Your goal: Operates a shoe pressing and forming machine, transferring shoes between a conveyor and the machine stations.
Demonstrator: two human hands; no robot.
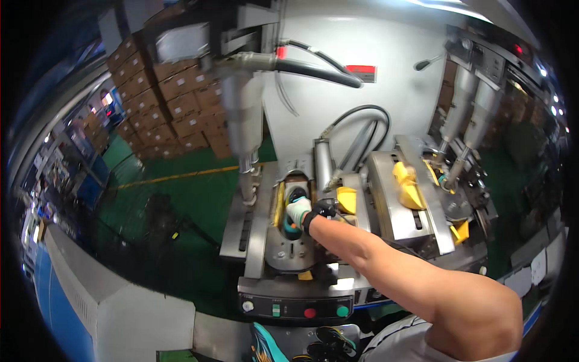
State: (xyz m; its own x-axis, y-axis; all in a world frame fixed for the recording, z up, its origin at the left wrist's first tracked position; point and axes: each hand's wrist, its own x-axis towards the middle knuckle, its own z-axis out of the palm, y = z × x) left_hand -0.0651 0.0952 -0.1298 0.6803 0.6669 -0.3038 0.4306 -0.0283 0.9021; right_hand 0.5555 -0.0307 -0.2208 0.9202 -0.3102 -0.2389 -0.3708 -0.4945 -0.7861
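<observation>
In the metal press (278, 260), behind a button panel (292, 308), sits a dark-and-teal shoe (291, 228), the white-gloved right hand (298, 212) over it; whether its fingers are clamped on the shoe, I cannot tell.

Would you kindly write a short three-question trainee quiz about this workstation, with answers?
1. Fill the gap: on the control panel, the red button sits to the ___ of the round green button.
2. What colour is most of the glove on the right hand? (a) red (b) white (c) yellow
3. True or false: the right hand is pressing the red button.

Key: 1. left; 2. b; 3. false.
</observation>
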